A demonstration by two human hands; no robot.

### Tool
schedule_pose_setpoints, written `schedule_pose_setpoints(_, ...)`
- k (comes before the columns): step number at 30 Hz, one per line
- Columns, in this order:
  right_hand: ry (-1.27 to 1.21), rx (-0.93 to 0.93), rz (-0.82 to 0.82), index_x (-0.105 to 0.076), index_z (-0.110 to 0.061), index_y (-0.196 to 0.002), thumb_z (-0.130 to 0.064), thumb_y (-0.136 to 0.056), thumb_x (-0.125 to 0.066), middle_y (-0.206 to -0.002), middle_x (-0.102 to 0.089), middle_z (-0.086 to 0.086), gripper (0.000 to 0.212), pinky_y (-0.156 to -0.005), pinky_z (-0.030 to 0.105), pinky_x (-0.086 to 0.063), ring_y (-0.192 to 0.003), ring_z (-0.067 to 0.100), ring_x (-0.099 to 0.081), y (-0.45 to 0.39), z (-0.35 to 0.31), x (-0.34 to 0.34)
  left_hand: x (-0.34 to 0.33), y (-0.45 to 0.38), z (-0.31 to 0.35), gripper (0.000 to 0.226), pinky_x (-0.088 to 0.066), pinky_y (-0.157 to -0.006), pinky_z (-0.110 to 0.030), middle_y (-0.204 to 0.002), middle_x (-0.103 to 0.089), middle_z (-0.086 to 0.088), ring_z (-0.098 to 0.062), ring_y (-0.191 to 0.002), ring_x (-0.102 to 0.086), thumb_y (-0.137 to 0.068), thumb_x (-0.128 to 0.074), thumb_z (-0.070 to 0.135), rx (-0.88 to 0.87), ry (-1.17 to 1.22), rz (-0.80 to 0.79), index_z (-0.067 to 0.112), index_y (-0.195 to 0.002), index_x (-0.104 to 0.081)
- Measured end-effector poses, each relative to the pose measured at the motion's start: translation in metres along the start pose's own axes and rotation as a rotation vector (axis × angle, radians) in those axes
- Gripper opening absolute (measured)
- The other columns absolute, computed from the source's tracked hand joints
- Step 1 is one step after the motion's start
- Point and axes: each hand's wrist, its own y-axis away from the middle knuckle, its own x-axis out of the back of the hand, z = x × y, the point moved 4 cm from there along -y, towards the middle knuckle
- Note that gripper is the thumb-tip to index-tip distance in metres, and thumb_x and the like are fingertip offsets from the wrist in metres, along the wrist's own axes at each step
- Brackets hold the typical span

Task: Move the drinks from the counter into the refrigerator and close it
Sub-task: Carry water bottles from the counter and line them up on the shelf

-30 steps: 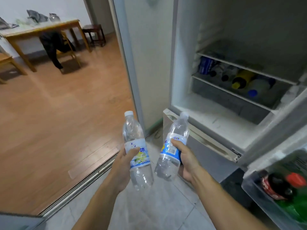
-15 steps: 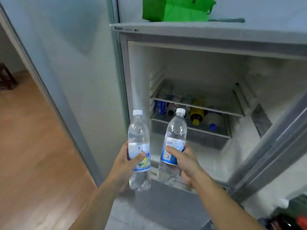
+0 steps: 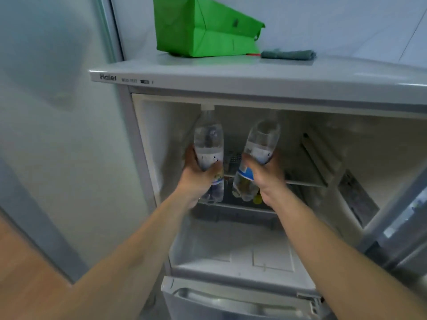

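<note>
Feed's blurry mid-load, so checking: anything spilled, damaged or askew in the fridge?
No spill or damage shows. Left hand holds its bottle upright; right hand holds its bottle tilted. Blur hides the shelf contents.

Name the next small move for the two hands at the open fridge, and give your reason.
Probably tip both bottles forward and lay them on the wire shelf. The left hand and right hand each grip a water bottle raised in front of it, and neither is set down yet.
</note>
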Motion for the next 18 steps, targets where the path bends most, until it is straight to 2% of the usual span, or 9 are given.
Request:
schedule_pose_setpoints(2,-0.004,-0.001,-0.005,-0.055,-0.031,-0.109,-0.02,-0.078,-0.081,-0.099,-0.069,-0.01,0.042,-0.063,0.015,-0.052,-0.079,-0.005,-0.068,-0.022,0.001,-0.006,-0.007,-0.026,0.002,0.06,-0.057,-0.086,-0.044,-0.12,-0.064,-0.006,-0.027,-0.105,-0.066,-0.081,-0.076,0.017,-0.059,-0.024,0.022,0.025,-0.128,-0.039)
schedule_pose_setpoints(4,0.013,-0.013,-0.026,-0.043,-0.039,-0.103,-0.026,-0.079,-0.081,-0.097,-0.06,-0.019,0.047,-0.061,0.016,-0.051,-0.075,-0.011,-0.064,-0.041,0.002,-0.014,-0.015,-0.05,0.004,0.062,-0.055,-0.085,-0.023,-0.118,-0.061,0.005,-0.008,-0.108,-0.064,-0.081,-0.074,0.012,-0.134,-0.05,0.033,0.019,-0.132,-0.04)
schedule_pose_setpoints(5,0.021,-0.02,-0.043,-0.038,-0.039,-0.106,-0.028,-0.08,-0.081,-0.096,-0.056,-0.022,0.051,-0.06,0.016,-0.051,-0.076,-0.01,-0.064,-0.049,0.003,-0.019,-0.018,-0.06,0.005,0.063,-0.052,-0.08,-0.014,-0.117,-0.059,0.009,0.001,-0.105,-0.062,-0.081,-0.072,0.009,-0.159,-0.048,0.038,0.015,-0.134,-0.04)
schedule_pose_setpoints(7,0.015,-0.018,-0.074,-0.039,-0.034,-0.118,-0.024,-0.082,-0.08,-0.1,-0.058,-0.019,0.055,-0.062,0.018,-0.055,-0.085,-0.002,-0.065,-0.064,0.005,-0.027,-0.021,-0.08,0.004,0.067,-0.05,-0.078,-0.007,-0.121,-0.057,0.004,0.008,-0.104,-0.06,-0.081,-0.071,0.002,-0.195,-0.045,0.066,0.009,-0.138,-0.037)
schedule_pose_setpoints(8,0.015,-0.001,-0.085,-0.04,-0.03,-0.122,-0.021,-0.082,-0.079,-0.103,-0.06,-0.015,0.057,-0.065,0.018,-0.057,-0.088,0.001,-0.065,-0.072,0.005,-0.031,-0.023,-0.089,0.004,0.07,-0.051,-0.081,-0.01,-0.126,-0.056,-0.002,0.004,-0.107,-0.06,-0.08,-0.072,0.0,-0.211,-0.05,0.084,0.006,-0.14,-0.036)
schedule_pose_setpoints(10,0.012,0.04,-0.117,-0.04,-0.026,-0.128,-0.016,-0.082,-0.08,-0.109,-0.063,-0.011,0.062,-0.068,0.016,-0.057,-0.092,0.0,-0.066,-0.085,0.005,-0.04,-0.026,-0.103,0.003,0.074,-0.053,-0.096,-0.027,-0.134,-0.052,-0.014,-0.014,-0.118,-0.058,-0.079,-0.074,-0.003,-0.23,-0.073,0.11,0.001,-0.141,-0.035)
schedule_pose_setpoints(12,-0.005,0.071,-0.141,-0.037,-0.025,-0.131,-0.014,-0.08,-0.082,-0.114,-0.062,-0.011,0.069,-0.074,0.016,-0.057,-0.098,0.0,-0.065,-0.095,0.007,-0.05,-0.029,-0.112,0.002,0.076,-0.048,-0.103,-0.037,-0.137,-0.049,-0.017,-0.025,-0.125,-0.053,-0.078,-0.075,-0.003,-0.222,-0.104,0.137,0.0,-0.142,-0.034)
schedule_pose_setpoints(16,0.006,0.079,-0.16,-0.034,-0.024,-0.134,-0.017,-0.073,-0.088,-0.116,-0.059,-0.012,0.082,-0.084,0.021,-0.056,-0.103,-0.001,-0.061,-0.109,0.016,-0.064,-0.031,-0.13,-0.003,0.076,-0.045,-0.103,-0.03,-0.138,-0.05,-0.017,-0.024,-0.126,-0.051,-0.078,-0.077,0.001,-0.242,-0.111,0.166,-0.002,-0.141,-0.036)
schedule_pose_setpoints(18,0.008,0.084,-0.159,-0.034,-0.02,-0.139,-0.015,-0.071,-0.089,-0.117,-0.06,-0.01,0.088,-0.083,0.02,-0.056,-0.104,0.0,-0.062,-0.116,0.019,-0.071,-0.032,-0.137,-0.006,0.081,-0.047,-0.094,-0.014,-0.14,-0.048,-0.011,-0.019,-0.125,-0.05,-0.077,-0.079,0.003,-0.232,-0.084,0.162,0.001,-0.143,-0.033)
